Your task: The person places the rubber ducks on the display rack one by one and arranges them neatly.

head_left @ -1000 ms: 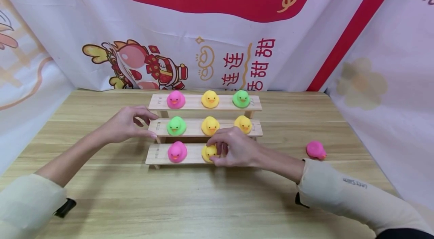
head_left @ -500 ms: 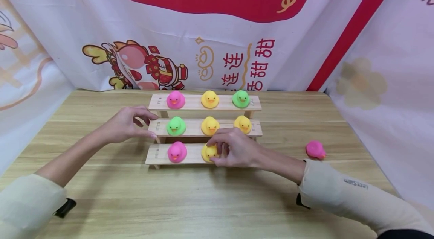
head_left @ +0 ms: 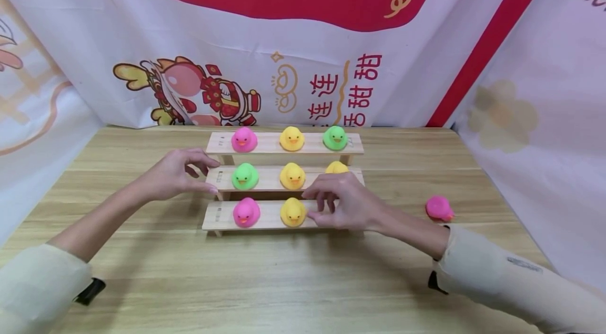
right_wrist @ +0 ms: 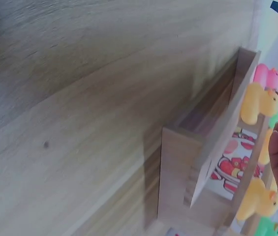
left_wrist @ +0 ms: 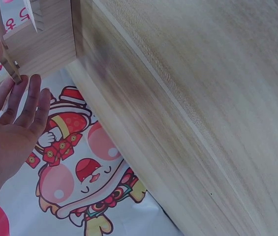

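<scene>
A three-tier wooden stand (head_left: 270,214) holds rubber ducks. My left hand (head_left: 182,173) grips the left end of its middle tier, thumb in front and fingers behind; in the left wrist view the fingers (left_wrist: 28,105) touch the wood. Just right of the front-tier yellow duck (head_left: 293,212) hovers my right hand (head_left: 350,201), fingers loosely bent and nothing held. A pink duck (head_left: 246,212) sits left of that yellow one. The middle tier bears a green duck (head_left: 245,176) and two yellow ducks (head_left: 292,176), the rightmost partly hidden by my right hand.
Pink (head_left: 244,139), yellow (head_left: 291,138) and green (head_left: 335,138) ducks line the top tier. On the wooden table (head_left: 265,281), another pink duck (head_left: 439,208) lies to the right of the stand. A printed cloth (head_left: 402,71) hangs behind the table and along its sides.
My right hand has let go of the front-tier yellow duck and drawn off to the right, leaving it on the tier. The left hand has stayed on the stand.
</scene>
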`<act>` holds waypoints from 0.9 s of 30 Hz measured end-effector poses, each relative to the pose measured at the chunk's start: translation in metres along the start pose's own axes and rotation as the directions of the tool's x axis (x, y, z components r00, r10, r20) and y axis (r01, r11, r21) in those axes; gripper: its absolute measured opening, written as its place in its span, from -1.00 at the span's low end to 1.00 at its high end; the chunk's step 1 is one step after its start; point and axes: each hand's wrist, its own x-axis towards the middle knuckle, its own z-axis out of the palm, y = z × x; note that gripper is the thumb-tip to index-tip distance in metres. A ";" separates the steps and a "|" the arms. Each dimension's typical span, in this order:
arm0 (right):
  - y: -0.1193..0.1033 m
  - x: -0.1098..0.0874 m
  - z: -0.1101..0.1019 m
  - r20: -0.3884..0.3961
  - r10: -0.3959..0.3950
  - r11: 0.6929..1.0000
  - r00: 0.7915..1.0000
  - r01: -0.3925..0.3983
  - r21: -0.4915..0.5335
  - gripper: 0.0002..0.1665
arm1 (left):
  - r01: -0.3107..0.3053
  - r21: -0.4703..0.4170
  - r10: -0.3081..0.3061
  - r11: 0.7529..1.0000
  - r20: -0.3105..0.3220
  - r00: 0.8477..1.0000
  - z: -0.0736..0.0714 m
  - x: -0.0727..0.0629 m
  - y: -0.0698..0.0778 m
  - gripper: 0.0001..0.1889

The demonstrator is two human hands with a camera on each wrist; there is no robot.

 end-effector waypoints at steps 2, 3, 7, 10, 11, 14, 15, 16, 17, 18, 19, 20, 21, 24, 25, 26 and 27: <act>0.000 -0.003 -0.006 0.002 0.014 1.000 1.000 -0.014 -0.001 -0.74 | 0.001 0.000 -0.001 1.000 0.001 1.000 0.000 0.000 -0.001 -0.47; 0.000 -0.005 -0.009 0.003 0.017 1.000 1.000 -0.017 0.003 -0.74 | 0.002 -0.001 -0.002 1.000 0.002 1.000 0.001 0.000 -0.001 -0.46; 0.000 -0.013 -0.022 0.003 0.042 0.999 0.999 -0.043 0.025 -0.74 | 0.001 -0.001 -0.001 1.000 0.006 1.000 0.001 0.000 -0.003 -0.46; 0.001 -0.019 -0.034 -0.007 0.056 0.997 0.998 -0.055 0.047 -0.73 | 0.006 -0.003 -0.006 1.000 0.006 1.000 0.001 0.000 -0.002 -0.45; 0.002 -0.022 -0.037 -0.010 0.058 0.997 0.998 -0.058 0.053 -0.72 | 0.007 -0.004 -0.007 1.000 0.006 1.000 0.001 -0.001 -0.002 -0.45; 0.006 -0.029 -0.048 -0.023 0.054 0.997 0.998 -0.053 0.050 -0.73 | 0.012 -0.003 -0.012 1.000 0.006 1.000 0.000 -0.001 0.000 -0.45; 0.007 -0.032 -0.052 -0.027 0.053 0.998 0.998 -0.052 0.043 -0.74 | 0.012 -0.001 -0.012 1.000 0.006 1.000 0.000 -0.001 0.000 -0.45; 0.008 -0.035 -0.056 -0.031 0.054 0.998 0.998 -0.053 0.035 -0.74 | 0.012 0.000 -0.012 1.000 0.007 1.000 0.000 -0.001 0.000 -0.45; 0.010 -0.037 -0.059 -0.038 0.053 0.998 0.998 -0.052 0.026 -0.75 | 0.013 0.001 -0.013 1.000 0.008 1.000 0.000 -0.001 0.000 -0.45; 0.011 -0.039 -0.063 -0.046 0.052 0.999 0.998 -0.051 0.015 -0.75 | 0.014 0.002 -0.014 1.000 0.008 1.000 0.000 0.000 0.000 -0.45; 0.013 -0.042 -0.067 -0.051 0.055 0.998 0.997 -0.055 0.011 -0.76 | 0.015 0.002 -0.015 1.000 0.009 1.000 0.000 0.000 0.000 -0.45; 0.015 -0.045 -0.071 -0.057 0.063 0.998 0.996 -0.063 0.004 -0.75 | 0.015 0.002 -0.015 1.000 0.009 1.000 0.000 0.000 0.001 -0.45; 0.016 -0.048 -0.075 -0.060 0.071 0.997 0.996 -0.072 -0.003 -0.75 | 0.015 0.003 -0.015 1.000 0.010 1.000 -0.001 0.000 0.001 -0.45; 0.022 -0.056 -0.086 -0.065 0.100 0.995 0.993 -0.102 -0.021 -0.73 | 0.011 0.003 -0.011 1.000 0.009 1.000 -0.001 0.000 0.001 -0.45; 0.024 -0.060 -0.089 -0.066 0.109 0.994 0.992 -0.111 -0.026 -0.72 | 0.008 0.004 -0.008 1.000 0.008 1.000 -0.001 0.000 0.001 -0.45; 0.026 -0.063 -0.092 -0.068 0.116 0.992 0.991 -0.118 -0.033 -0.71 | 0.007 0.005 -0.007 1.000 0.008 1.000 -0.001 0.000 0.001 -0.45; 0.028 -0.066 -0.095 -0.071 0.121 0.992 0.990 -0.124 -0.037 -0.70 | 0.006 0.004 -0.006 1.000 0.008 1.000 -0.001 0.000 0.001 -0.45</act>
